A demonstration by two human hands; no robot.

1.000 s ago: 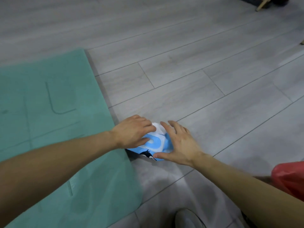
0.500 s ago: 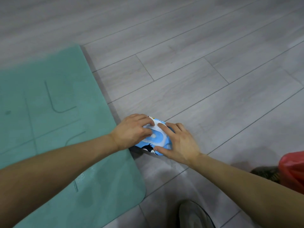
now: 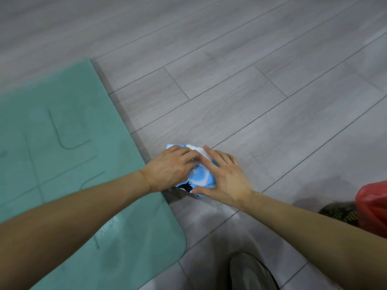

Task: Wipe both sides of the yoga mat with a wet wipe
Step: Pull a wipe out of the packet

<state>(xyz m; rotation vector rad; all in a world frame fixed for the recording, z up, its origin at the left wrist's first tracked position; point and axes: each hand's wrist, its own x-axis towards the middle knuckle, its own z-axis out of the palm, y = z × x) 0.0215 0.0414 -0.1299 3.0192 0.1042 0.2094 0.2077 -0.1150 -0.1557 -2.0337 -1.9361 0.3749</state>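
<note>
Teal yoga mat spread flat on grey plank floor, filling the left side. Just off its right edge, blue wet-wipe pack on the floor, white wipe poking from its top. Left hand over the pack, fingers curled at the wipe; exact grip hard to tell. Right hand resting flat on the pack, fingers straight. Red bag at far right.

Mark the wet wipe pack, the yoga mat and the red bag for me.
wet wipe pack (image 3: 202,176), head view, on its blue top between the hands.
yoga mat (image 3: 69,164), head view, on its bare teal surface.
red bag (image 3: 372,208), head view, on its visible side at the right edge.
</note>
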